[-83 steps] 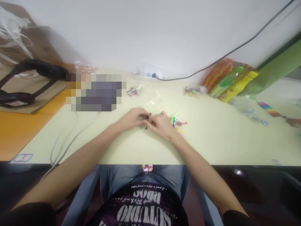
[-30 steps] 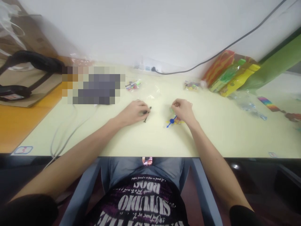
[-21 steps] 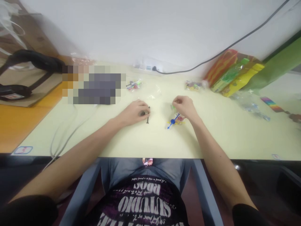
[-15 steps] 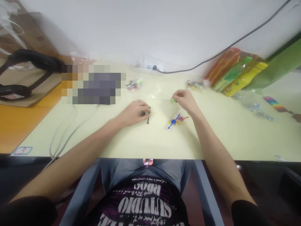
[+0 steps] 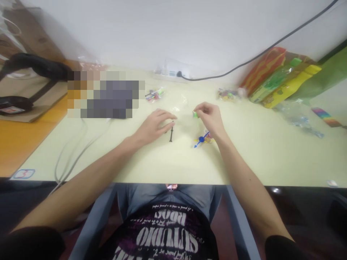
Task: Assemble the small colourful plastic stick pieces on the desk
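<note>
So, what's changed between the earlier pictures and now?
The right hand moved right, took a green piece from the pile, then brought it forward and slightly left. The left hand opened by the black piece. The bottle and cable stayed put.

One head-worn camera looks forward and down across the table [image 5: 151,162] towards the wall [image 5: 162,32], with the wearer's shirt [image 5: 162,220] at the bottom edge. The left hand [image 5: 155,126] and right hand [image 5: 213,118] sit mid-view, fairly near; the outer edges seem blurred.

Left hand [image 5: 153,126]: fingers now spread, black rod [image 5: 171,135] more exposed.
Right hand [image 5: 212,117]: away from black rod, now pinching green piece [image 5: 195,114].
</note>
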A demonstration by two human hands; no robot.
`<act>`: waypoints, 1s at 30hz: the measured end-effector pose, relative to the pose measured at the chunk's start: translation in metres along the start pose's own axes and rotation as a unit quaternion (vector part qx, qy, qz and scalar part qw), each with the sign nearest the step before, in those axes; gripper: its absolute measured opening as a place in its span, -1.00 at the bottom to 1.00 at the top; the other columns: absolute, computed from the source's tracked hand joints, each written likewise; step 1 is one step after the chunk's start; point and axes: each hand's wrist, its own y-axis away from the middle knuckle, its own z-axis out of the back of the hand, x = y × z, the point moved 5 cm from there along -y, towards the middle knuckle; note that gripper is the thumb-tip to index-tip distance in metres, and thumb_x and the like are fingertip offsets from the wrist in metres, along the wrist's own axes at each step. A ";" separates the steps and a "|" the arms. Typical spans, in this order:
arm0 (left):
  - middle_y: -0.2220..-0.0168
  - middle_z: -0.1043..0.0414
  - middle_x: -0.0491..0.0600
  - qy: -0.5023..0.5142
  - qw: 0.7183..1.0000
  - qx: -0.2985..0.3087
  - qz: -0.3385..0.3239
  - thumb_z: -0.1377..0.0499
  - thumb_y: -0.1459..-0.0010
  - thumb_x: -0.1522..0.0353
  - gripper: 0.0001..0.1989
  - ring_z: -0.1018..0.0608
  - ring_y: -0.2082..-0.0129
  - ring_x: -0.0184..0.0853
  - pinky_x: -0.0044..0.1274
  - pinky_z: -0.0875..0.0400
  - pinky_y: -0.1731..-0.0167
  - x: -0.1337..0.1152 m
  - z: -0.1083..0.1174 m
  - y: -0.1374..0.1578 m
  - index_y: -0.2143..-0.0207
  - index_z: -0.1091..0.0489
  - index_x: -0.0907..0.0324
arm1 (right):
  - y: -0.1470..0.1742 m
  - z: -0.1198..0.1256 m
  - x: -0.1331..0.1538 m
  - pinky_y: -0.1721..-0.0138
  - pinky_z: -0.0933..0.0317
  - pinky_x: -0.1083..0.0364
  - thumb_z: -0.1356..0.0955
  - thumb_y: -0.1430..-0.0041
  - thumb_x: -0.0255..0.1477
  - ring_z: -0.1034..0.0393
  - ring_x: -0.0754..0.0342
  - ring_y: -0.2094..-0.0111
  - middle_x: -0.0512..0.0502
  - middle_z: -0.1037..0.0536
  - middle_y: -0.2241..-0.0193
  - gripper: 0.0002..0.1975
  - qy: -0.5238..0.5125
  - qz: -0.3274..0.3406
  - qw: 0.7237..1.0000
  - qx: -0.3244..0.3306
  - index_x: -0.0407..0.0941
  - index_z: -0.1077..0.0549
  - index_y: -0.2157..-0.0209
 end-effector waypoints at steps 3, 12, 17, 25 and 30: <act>-0.02 -0.58 0.01 0.021 1.000 -0.018 0.006 -0.15 -0.42 0.21 -0.70 -0.55 -0.06 -0.18 -0.30 -0.39 -0.15 -0.007 -0.001 -0.005 -0.13 -0.47 0.05 | 0.005 -0.010 0.008 0.26 -0.33 0.05 -0.32 -0.04 -0.45 -0.44 0.05 0.36 -0.07 -0.62 0.36 -0.83 -0.005 0.015 1.000 0.024 -0.10 -0.57 0.38; 0.08 -0.59 0.01 -0.020 0.998 0.001 -0.065 -0.23 -0.38 0.18 -0.70 -0.59 0.03 -0.19 -0.35 -0.35 -0.07 -0.016 -0.018 -0.041 -0.08 -0.47 0.07 | 0.015 -0.022 0.014 0.26 -0.37 0.05 -0.34 -0.14 -0.38 -0.47 0.07 0.41 -0.01 -0.58 0.43 -0.86 -0.037 0.035 0.998 0.026 -0.09 -0.54 0.31; 0.11 -0.61 -0.02 -0.015 0.997 -0.040 -0.066 -0.26 -0.34 0.24 -0.70 -0.60 0.07 -0.22 -0.34 -0.35 -0.07 -0.018 -0.018 -0.036 -0.07 -0.45 0.09 | 0.019 -0.024 0.016 0.23 -0.40 0.04 -0.37 -0.25 -0.26 -0.50 0.06 0.39 0.00 -0.58 0.42 -0.82 -0.058 0.047 0.997 0.032 -0.06 -0.53 0.22; 0.08 -0.59 0.00 0.006 0.994 -0.107 -0.002 -0.24 -0.31 0.28 -0.82 -0.59 0.04 -0.21 -0.36 -0.42 -0.07 -0.014 -0.005 -0.019 0.07 -0.47 0.12 | 0.032 -0.032 0.033 0.16 -0.43 0.01 -0.40 -0.30 -0.03 -0.54 0.03 0.32 0.00 -0.60 0.34 -0.55 -0.072 0.070 0.992 0.075 0.02 -0.36 -0.07; 0.10 -0.59 0.02 -0.002 0.990 -0.138 -0.011 -0.24 -0.28 0.33 -0.82 -0.58 0.04 -0.22 -0.36 -0.45 -0.06 -0.012 -0.001 -0.018 0.08 -0.48 0.14 | 0.039 -0.035 0.037 0.16 -0.40 0.02 -0.41 -0.30 -0.12 -0.48 0.05 0.32 0.01 -0.59 0.34 -0.64 -0.014 0.135 0.987 0.082 0.02 -0.36 0.00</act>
